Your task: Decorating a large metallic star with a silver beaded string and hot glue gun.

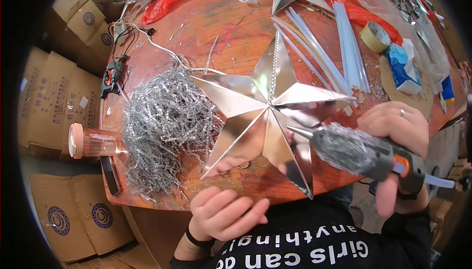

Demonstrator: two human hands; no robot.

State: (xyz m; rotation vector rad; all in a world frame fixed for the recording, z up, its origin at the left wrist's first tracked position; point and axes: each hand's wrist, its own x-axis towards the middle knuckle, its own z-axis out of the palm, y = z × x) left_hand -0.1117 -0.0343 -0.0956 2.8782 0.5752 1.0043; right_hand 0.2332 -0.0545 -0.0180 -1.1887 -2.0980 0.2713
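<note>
A shiny silver five-pointed star (269, 104) lies on the table, with a beaded silver strip along its upper ridge. My right hand (400, 129) is closed round a dark hot glue gun (381, 158), whose front is wrapped in silvery foil or film. The gun's nozzle points left, over the star's lower right part, and a glue stick (439, 181) sticks out of its back. My left hand (227, 214) is at the table's near edge, below the star and apart from it. Its fingers are curled in, and nothing shows in them.
A heap of silver beaded strands (164, 129) lies left of the star, beside a pink-lidded jar (96, 141). Clear glue sticks (349, 48), tape (375, 36) and a tissue pack (403, 67) lie right. Another glue gun (114, 75) rests far left. Cardboard boxes (59, 97) stand alongside.
</note>
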